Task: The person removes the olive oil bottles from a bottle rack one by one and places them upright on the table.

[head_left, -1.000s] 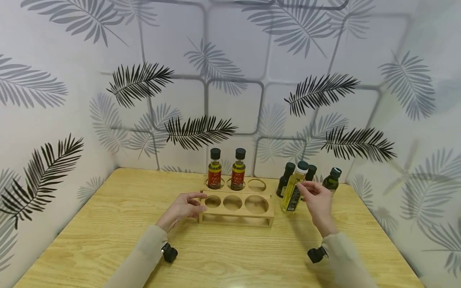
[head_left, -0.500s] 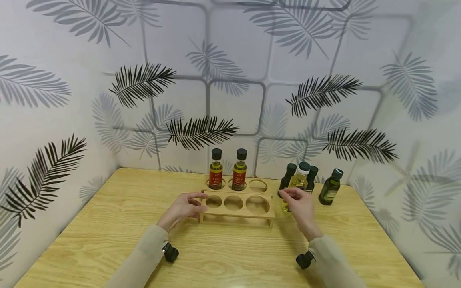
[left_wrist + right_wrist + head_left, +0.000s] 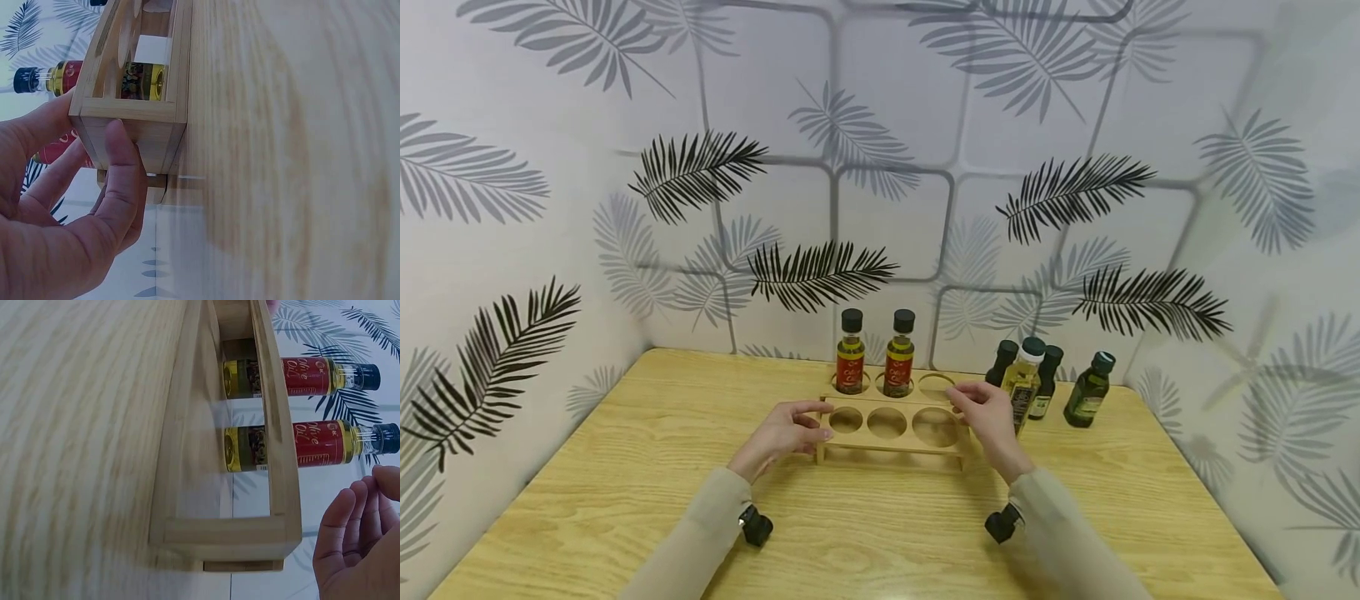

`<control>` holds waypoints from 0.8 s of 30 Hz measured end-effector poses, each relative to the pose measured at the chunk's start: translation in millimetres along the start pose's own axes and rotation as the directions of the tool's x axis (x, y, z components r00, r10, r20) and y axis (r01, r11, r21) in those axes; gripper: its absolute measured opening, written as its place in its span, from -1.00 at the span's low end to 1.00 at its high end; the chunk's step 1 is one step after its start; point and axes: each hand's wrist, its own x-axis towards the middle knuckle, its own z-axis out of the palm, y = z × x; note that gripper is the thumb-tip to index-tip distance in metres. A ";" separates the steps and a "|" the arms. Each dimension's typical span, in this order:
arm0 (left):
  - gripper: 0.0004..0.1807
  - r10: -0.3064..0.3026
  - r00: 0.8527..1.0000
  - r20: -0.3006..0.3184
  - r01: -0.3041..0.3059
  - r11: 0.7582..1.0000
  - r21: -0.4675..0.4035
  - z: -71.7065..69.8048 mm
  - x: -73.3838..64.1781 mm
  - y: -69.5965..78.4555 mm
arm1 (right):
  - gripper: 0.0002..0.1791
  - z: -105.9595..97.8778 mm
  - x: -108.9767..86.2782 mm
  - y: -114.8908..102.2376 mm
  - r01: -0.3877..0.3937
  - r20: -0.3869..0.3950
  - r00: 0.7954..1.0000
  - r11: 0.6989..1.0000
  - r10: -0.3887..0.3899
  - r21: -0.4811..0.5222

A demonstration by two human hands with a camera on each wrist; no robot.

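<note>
A light wooden two-tier bottle rack (image 3: 880,442) with round holes stands on the table. My left hand (image 3: 782,437) holds its left end; in the left wrist view the thumb and fingers (image 3: 122,181) lie against the end panel and top corner. Two dark-capped olive oil bottles with red labels, one on the left (image 3: 850,367) and one in the middle (image 3: 898,367), stand in the back row. My right hand (image 3: 988,417) is over the rack's right end, fingers loosely bent. In the right wrist view its fingertips (image 3: 344,503) come near the thumb with nothing between them.
Right of the rack stands a clear bottle of yellow oil (image 3: 1022,387), with a dark bottle (image 3: 1002,362) and another dark bottle (image 3: 1043,387) close behind. A green bottle (image 3: 1086,396) stands farther right. A leaf-patterned wall (image 3: 895,217) rises behind the table (image 3: 865,533).
My right hand has moved left, from beside the yellow oil bottle to the rack's right end. The yellow oil bottle now stands more upright by the dark bottles. My left hand has stayed put.
</note>
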 end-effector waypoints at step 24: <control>-0.49 -0.019 1.000 0.016 0.019 0.999 -0.026 -0.9 1.8 -0.9 | -0.59 34.0 34.0 -20.7 -0.082 0.178 0.981 0.997 0.079 0.012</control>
